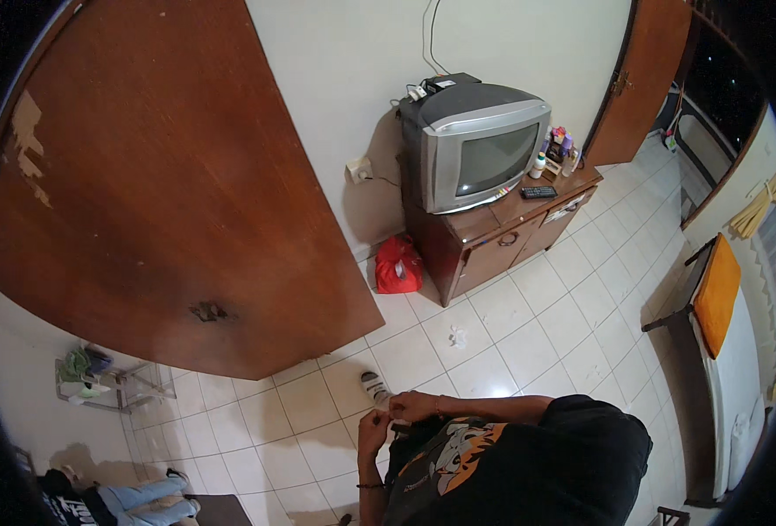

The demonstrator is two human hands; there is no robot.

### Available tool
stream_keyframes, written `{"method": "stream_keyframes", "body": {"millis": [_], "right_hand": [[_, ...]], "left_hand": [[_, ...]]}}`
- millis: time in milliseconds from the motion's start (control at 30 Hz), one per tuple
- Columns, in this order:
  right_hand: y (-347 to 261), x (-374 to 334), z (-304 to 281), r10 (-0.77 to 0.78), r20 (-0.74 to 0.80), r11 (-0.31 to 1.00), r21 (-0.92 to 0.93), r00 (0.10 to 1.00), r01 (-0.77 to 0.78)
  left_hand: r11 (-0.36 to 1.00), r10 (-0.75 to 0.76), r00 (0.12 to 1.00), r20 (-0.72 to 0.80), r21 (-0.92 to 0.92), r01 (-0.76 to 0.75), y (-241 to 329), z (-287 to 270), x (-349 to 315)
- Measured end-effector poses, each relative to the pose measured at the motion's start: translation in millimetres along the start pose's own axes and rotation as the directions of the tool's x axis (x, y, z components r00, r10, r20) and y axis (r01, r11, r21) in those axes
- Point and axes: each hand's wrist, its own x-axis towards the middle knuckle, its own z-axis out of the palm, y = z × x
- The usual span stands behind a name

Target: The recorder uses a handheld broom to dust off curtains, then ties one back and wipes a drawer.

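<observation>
My left hand [373,430] and my right hand [413,406] meet in front of my waist, close to the hem of my black T-shirt [537,469] with its orange and white print. Both sets of fingers are bent and pinched together. Whatever lies between them, if anything, is too small and hidden to name. A dark bracelet [371,486] circles my left wrist. Just beyond my hands, a foot in a striped slipper [375,387] stands on the tiles.
A large brown wooden door [169,193] fills the left. Ahead, a grey television [484,149] and remote [539,192] rest on a wooden cabinet [493,259], beside a red bag [399,266]. White scraps [458,336] litter the floor. A person [134,501] is at lower left; a bed [728,412] stands right.
</observation>
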Motion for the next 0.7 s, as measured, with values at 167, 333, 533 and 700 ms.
{"method": "stream_keyframes", "body": {"millis": [167, 333, 533, 700], "right_hand": [[-27, 80, 1, -0.036, 0.018, 0.999, -0.013, 0.999, 0.036], [-64, 173, 13, -0.074, 0.069, 0.997, 0.024, 0.995, 0.073], [-131, 239, 9, -0.171, 0.005, 0.984, -0.052, 0.985, 0.171], [-155, 266, 18, -0.164, 0.005, 0.98, -0.113, 0.986, 0.163]], "left_hand": [[0.999, 0.036, 0.998, -0.056, 0.011, -0.035, -9, -61, 30], [0.998, 0.063, 0.993, -0.098, 0.014, -0.062, -9, -145, 62], [0.993, 0.033, 0.978, -0.206, -0.101, -0.054, -23, -225, 91], [0.982, -0.007, 0.955, -0.297, -0.18, -0.049, 11, -248, 88]]}}
